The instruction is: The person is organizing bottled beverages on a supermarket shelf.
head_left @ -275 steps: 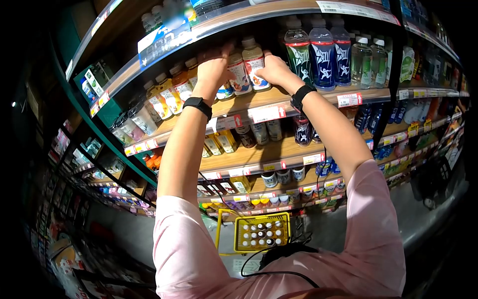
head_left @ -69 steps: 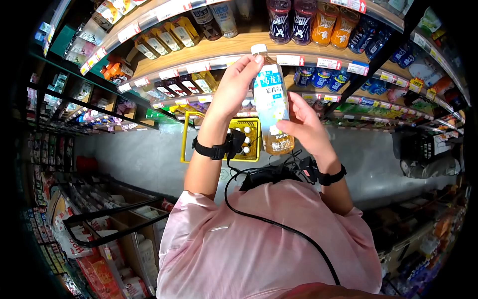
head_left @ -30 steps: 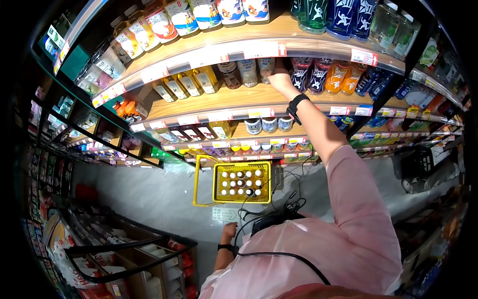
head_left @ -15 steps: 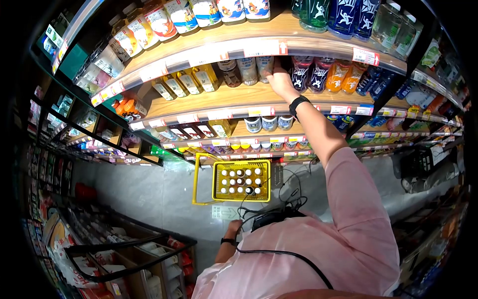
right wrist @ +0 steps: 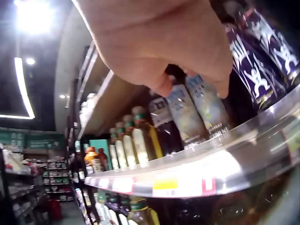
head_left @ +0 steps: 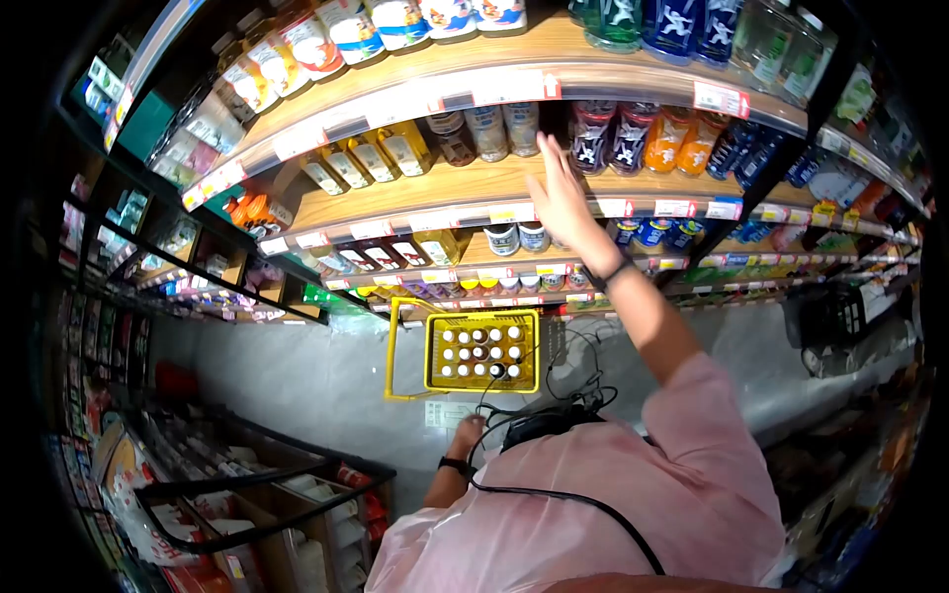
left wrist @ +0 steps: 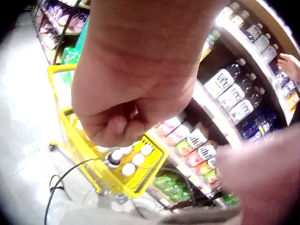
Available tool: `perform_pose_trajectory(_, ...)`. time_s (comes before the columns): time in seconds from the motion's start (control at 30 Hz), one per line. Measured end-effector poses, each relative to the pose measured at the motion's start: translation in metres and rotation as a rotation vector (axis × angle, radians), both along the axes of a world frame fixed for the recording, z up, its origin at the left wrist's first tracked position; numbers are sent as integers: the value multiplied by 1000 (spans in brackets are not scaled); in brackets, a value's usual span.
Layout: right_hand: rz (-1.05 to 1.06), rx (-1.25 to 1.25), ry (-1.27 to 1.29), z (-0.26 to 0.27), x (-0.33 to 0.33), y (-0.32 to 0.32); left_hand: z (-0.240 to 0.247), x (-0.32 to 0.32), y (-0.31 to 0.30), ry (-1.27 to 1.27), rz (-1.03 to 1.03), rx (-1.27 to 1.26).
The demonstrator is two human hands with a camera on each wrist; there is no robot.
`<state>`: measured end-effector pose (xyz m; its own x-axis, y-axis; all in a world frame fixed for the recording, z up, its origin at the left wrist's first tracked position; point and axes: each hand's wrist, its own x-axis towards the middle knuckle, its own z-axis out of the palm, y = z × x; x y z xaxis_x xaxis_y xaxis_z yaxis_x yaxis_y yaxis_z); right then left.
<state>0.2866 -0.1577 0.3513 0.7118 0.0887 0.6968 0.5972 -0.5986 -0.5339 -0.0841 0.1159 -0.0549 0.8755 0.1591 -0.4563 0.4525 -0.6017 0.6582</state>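
Moved: right hand point(head_left: 559, 193), half a second ago at the pale tea bottles point(head_left: 504, 127) on the second shelf, is now drawn back off them into the aisle.

Room: we note open air between the palm and the shelf edge point(head_left: 445, 217). The upper shelf point(head_left: 445, 94) overhangs the bottle row closely.

Right hand: raised, fingers straight and spread, holding nothing.

Left hand point(head_left: 467, 433): low at the waist, fingers curled into the palm, with nothing in it that we can see.

Surroundings: the tea bottles stand upright, with purple bottles point(head_left: 591, 133) just beside them. A yellow basket point(head_left: 481, 318) of white-capped bottles sits on the floor below, against the shelving. A black cable point(head_left: 573, 346) trails near it.
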Motion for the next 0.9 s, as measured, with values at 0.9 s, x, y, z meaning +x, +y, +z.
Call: perform_pose_trajectory(0.9,382,-319,1450,-357,-365,-262,463,539,-75,-1354,-433,1102)
